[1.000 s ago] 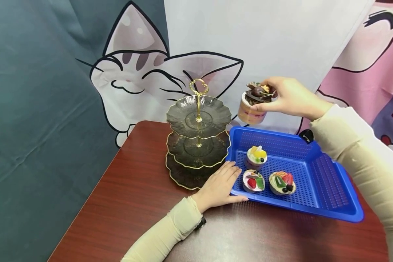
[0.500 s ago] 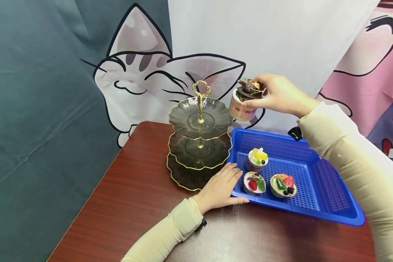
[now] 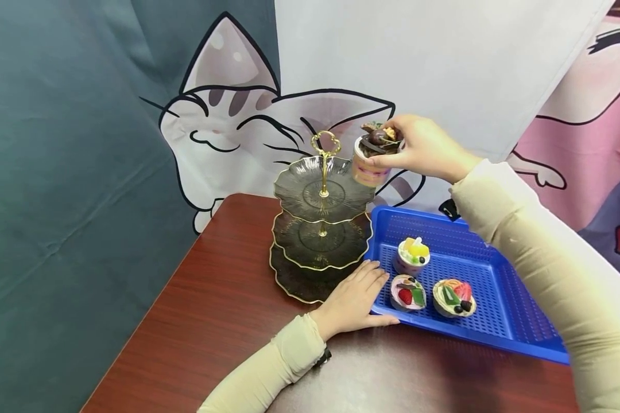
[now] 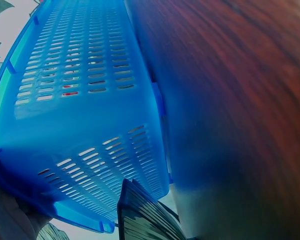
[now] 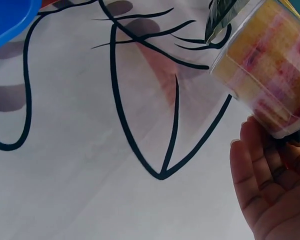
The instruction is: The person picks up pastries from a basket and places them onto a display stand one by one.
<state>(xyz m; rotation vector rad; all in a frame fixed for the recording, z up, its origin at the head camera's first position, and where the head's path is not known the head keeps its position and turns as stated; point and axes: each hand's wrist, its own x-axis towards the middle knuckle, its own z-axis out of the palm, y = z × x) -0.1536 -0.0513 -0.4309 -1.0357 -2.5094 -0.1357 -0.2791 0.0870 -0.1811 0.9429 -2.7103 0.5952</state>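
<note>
My right hand (image 3: 418, 146) grips a clear cake cup (image 3: 368, 171) by its top, beside the upper tier of a dark, gold-edged three-tier cake stand (image 3: 302, 195). Chocolate pieces and a cherry-like ball top the cup. In the right wrist view, yellow and pink layers show through the cup's side (image 5: 270, 65). My left hand (image 3: 352, 298) rests, fingers extended, on the near left corner of a blue plastic basket (image 3: 496, 341). That basket holds a mango-topped cup (image 3: 412, 257), a small raspberry-topped tart (image 3: 408, 293) and a strawberry-topped tart (image 3: 453, 298).
The reddish wooden table (image 3: 206, 298) has its left edge running diagonally. Right behind it hangs a cloth backdrop (image 3: 444, 69) with cartoon cats. A gold ring handle (image 3: 325, 143) rises above the stand, whose tiers stand close against the basket's left side.
My right hand has carried the chocolate-topped cup leftward, from above the basket to the right edge of the stand's top tier. My left hand has stayed on the basket corner.
</note>
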